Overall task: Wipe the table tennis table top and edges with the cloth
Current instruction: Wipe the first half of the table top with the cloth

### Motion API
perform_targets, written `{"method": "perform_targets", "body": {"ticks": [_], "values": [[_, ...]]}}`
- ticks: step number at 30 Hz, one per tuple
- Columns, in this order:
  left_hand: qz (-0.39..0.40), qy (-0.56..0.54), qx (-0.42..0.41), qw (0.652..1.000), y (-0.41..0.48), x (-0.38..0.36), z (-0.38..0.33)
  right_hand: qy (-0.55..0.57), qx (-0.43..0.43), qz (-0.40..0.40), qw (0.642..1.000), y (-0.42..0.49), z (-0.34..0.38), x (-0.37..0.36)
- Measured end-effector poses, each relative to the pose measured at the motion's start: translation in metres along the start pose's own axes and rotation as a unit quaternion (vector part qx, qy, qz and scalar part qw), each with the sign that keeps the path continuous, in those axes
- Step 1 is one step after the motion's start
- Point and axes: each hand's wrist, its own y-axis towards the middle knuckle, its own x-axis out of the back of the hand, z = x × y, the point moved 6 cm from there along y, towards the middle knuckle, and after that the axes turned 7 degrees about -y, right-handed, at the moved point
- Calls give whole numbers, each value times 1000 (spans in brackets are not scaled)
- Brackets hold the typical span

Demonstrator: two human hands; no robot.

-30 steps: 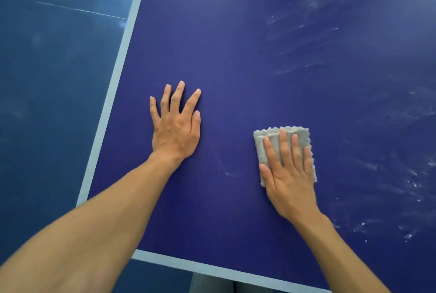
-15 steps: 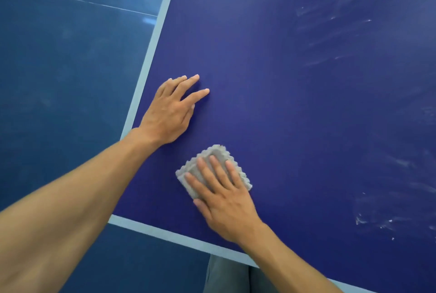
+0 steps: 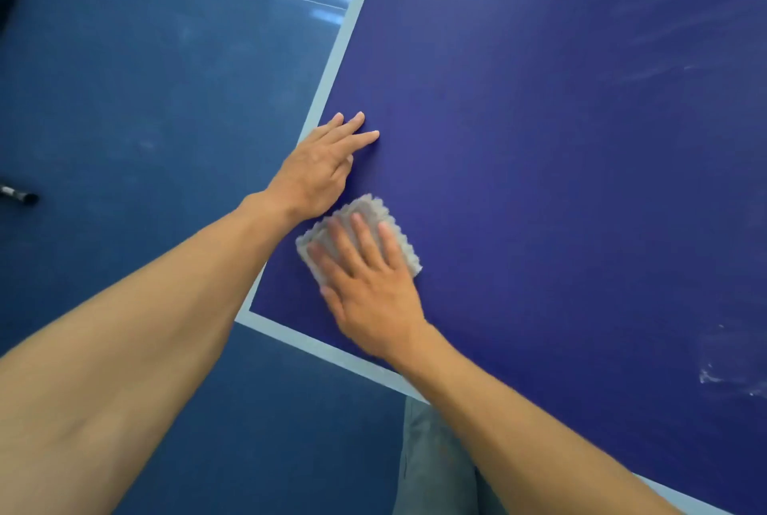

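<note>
Cloth: our folded grey cloth (image 3: 394, 234) lies flat on the blue table top (image 3: 539, 182), close to the corner where the left edge stripe (image 3: 344, 45) meets the near edge stripe (image 3: 307, 342).
Right hand: our right hand (image 3: 369, 290) lies palm-down on the cloth, fingers straight and a little spread. It presses the cloth and does not pinch it.
Left hand: our left hand (image 3: 319, 170) rests flat on the top just beyond the cloth and beside the left stripe, fingers straight and close together, holding nothing.
Gap between them: we cannot tell whether the left wrist touches the cloth.
Step in hand: we judge this a wiping pass over the near-left corner of the top.
Left to do: pale smears (image 3: 722, 377) at the right look unwiped, and so do the edges.
Next move: we need even palm pressure and a sweep back to the right — or out over a stripe, which calls for curling the fingers round the cloth.
Around us: blue floor (image 3: 124, 99) with a dark pen-like thing (image 3: 18, 195) lying on it.
</note>
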Motion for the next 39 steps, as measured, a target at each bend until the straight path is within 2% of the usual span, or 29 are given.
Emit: {"method": "perform_targets", "body": {"ticks": [3,5,7,9,12,14,16,18,19,20,21,23,25,26,27,29,32,34,36,37,39], "values": [[-24,24,4,999,-4,-10,-8,-20,112,0,994,-45,57,-17],[-50,43,15,998,-7,-18,-9,-25,123,3,992,-73,42,-22],[-74,64,22,995,-12,-27,-8,-29,95,9,995,-105,-2,-21],[-82,100,26,991,-18,-37,-7,-46,18,2,999,-139,-67,-14],[-82,139,28,986,-25,-44,-9,-43,-185,7,982,-178,-179,4],[-96,155,16,983,-26,-48,-17,-14,-338,27,941,-195,-238,15],[-99,167,-5,981,-20,-55,-32,22,-480,27,877,-199,-271,22],[-93,165,-26,981,-4,-65,-54,45,-576,6,816,-182,-279,28],[-89,165,-38,982,6,-70,-67,52,-587,1,808,-166,-274,30],[-85,167,-50,981,17,-76,-80,48,-565,-3,824,-147,-262,31],[-84,170,-61,980,29,-80,-92,33,-506,-9,862,-127,-245,30],[-90,168,-72,979,55,-84,-111,-4,-324,-15,946,-102,-201,23],[-97,166,-67,979,83,-82,-120,-23,-202,-12,979,-110,-181,15],[-97,164,-58,980,96,-81,-120,-25,-195,-5,981,-120,-187,12],[-96,162,-46,981,106,-81,-119,-24,-221,3,975,-131,-201,13],[-102,161,-29,981,118,-83,-115,-14,-338,7,941,-149,-250,19],[-120,159,-24,980,119,-86,-111,51,-540,10,840,-144,-333,34],[-120,149,-19,981,119,-85,-111,72,-610,-7,789,-112,-369,47],[-119,142,-13,983,120,-83,-112,72,-616,-16,785,-63,-386,55],[-119,140,-11,983,120,-83,-113,65,-593,-15,803,-35,-386,57],[-123,138,-11,983,120,-82,-113,35,-500,-13,865,14,-371,60]]}}
